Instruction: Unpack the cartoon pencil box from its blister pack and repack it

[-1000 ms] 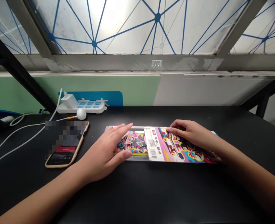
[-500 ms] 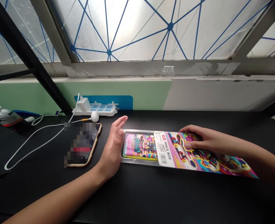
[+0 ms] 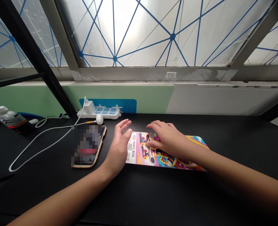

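A colourful cardboard pencil box sleeve (image 3: 139, 153), printed "PENCIL BOX", lies flat on the black table (image 3: 153, 194). The silver tray and pink pencil case seen earlier are hidden now. My left hand (image 3: 118, 144) stands upright at the sleeve's left end, palm towards it and fingers stretched out. Over the middle of the sleeve rests my right hand (image 3: 168, 138), its thumb and fingers apart, with the fingertips past the far edge. Whether the right hand presses on the sleeve I cannot tell.
Left of my hands lies a phone (image 3: 89, 147), partly blurred, with a white cable (image 3: 35, 153) looping beside it. A power strip (image 3: 106, 112) stands against the wall. A white-capped bottle (image 3: 11, 119) is at the far left, near a black slanted post (image 3: 42, 62).
The sleeve has slid left over the tray and pencil case, and its printed end now meets my left hand. My right hand has moved left and its fingers have spread.
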The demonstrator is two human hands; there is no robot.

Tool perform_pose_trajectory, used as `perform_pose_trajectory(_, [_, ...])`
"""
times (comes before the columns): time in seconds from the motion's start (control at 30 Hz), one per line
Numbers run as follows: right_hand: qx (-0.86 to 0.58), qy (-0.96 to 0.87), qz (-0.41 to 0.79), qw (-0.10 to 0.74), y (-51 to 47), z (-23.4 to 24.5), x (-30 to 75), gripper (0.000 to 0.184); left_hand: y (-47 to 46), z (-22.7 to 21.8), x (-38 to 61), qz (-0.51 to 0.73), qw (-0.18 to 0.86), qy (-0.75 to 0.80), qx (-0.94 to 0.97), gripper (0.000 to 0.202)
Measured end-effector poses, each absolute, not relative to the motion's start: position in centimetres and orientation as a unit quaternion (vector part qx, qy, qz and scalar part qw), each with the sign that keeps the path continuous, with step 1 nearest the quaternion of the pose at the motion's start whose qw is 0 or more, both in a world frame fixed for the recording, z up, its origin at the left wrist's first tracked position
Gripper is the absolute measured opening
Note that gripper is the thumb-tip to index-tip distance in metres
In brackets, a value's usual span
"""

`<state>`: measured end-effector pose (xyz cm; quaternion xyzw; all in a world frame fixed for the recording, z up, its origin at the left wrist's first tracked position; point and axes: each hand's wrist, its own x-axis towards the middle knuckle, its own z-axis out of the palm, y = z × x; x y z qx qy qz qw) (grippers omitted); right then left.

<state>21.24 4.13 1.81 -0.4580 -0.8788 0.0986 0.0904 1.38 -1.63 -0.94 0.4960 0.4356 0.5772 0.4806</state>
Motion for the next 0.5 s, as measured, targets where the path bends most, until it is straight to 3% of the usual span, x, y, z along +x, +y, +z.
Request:
perform_pose_trajectory(0.1, [-0.466,-0.872,0.046,0.141,3.9,1.1,24.7,0.055,-1.3,-0.7,1.1,0.549,0.518,0.475,0.452,0.049])
perform_pose_trajectory(0.23, [-0.559,-0.800,0.110,0.186,4.0,0.3,30.8,0.054,-0.3,-1.0,0.7,0.527,0.548,0.512,0.399,0.070])
perform_pose_trajectory(0.5, [-0.566,-0.770,0.244,0.165,4.0,0.0,32.3,0.039,0.9,-1.6,0.4,0.546,0.525,0.539,0.368,0.067])
